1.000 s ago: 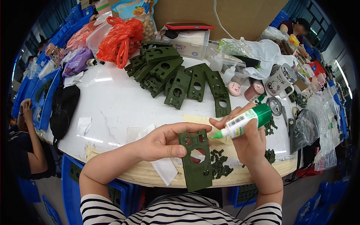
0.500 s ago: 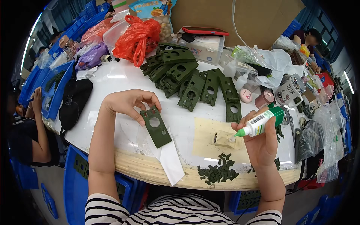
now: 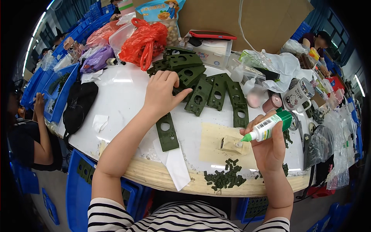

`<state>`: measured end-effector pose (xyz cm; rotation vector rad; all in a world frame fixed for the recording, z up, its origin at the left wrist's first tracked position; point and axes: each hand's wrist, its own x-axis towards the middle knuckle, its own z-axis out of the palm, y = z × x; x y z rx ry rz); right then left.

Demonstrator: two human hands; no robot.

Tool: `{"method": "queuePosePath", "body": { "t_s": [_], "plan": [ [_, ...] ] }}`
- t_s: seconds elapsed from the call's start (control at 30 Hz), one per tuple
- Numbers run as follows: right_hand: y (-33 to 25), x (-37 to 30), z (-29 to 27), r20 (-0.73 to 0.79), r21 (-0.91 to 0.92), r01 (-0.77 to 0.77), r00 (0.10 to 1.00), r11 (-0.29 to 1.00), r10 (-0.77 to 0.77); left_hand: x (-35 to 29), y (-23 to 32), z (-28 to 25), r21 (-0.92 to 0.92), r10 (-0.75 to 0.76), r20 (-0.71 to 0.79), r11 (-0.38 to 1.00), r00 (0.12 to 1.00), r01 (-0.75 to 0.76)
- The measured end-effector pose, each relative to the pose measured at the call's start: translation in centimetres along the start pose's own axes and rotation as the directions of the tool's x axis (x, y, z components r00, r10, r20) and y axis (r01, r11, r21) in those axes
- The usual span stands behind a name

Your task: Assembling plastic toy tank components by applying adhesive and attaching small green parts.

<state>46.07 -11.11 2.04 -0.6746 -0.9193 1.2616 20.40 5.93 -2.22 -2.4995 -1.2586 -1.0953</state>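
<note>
My left hand reaches over the heap of dark green plastic plates, its thumb stretched apart from the curled fingers; the fingertips are partly hidden, and I see nothing held. Below its wrist, one green plate with a round hole lies partly on white paper. My right hand is wrapped round a white glue bottle with a green base and a green nozzle pointing left. Under the nozzle sits a beige block on a cream sheet. Several small green pieces lie scattered nearby.
A red plastic bag, a clear box and a white mug crowd the back of the table. A black cap-like cloth item lies at left. Blue crates stand below the edge. Other people sit nearby.
My left hand has let go of the green plate, leaving it on the table, and moved up and right to the heap. My right hand with the glue bottle has barely moved.
</note>
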Motion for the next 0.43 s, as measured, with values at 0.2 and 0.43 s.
{"method": "queuePosePath", "body": {
  "t_s": [0.2,0.43],
  "plan": [
    [0.1,0.0,-0.1,0.002,-0.024,0.014,1.000,1.000,-0.013,0.1,0.0,0.6,-0.316,-0.134,-0.157,0.946,0.978,0.078],
    [0.4,0.3,-0.8,0.004,-0.013,0.042,0.999,0.999,-0.042,-0.3,0.3,-0.8,-0.468,-0.243,0.023,0.854,0.970,0.226]
  ]
}}
